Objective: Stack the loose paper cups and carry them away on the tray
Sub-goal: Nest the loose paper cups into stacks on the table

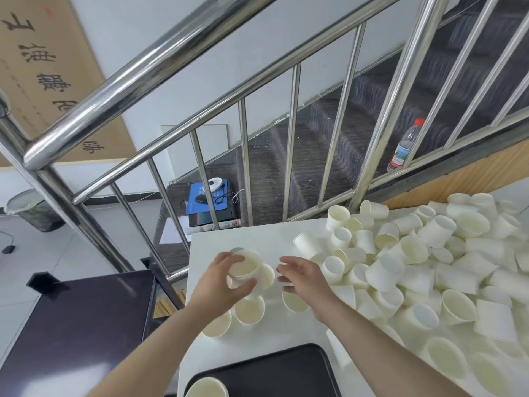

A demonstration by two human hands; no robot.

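Fingers [220,260] of the left hand [221,277] curl round a short cup stack [246,267], its mouth tilted up toward the camera. Right hand [300,277] hovers just beside it, fingers loosely spread and empty. Loose cups [415,253] lie heaped beyond that hand, so it is likely the nearer one to fetch more; the tray [286,368] sits below both wrists.

steel stair railing [293,133], grey carpeted stairs [323,144], white wall [137,24].

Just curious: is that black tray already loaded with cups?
Nearly empty. The black tray shows one cup at its near-left corner; the rest is bare.
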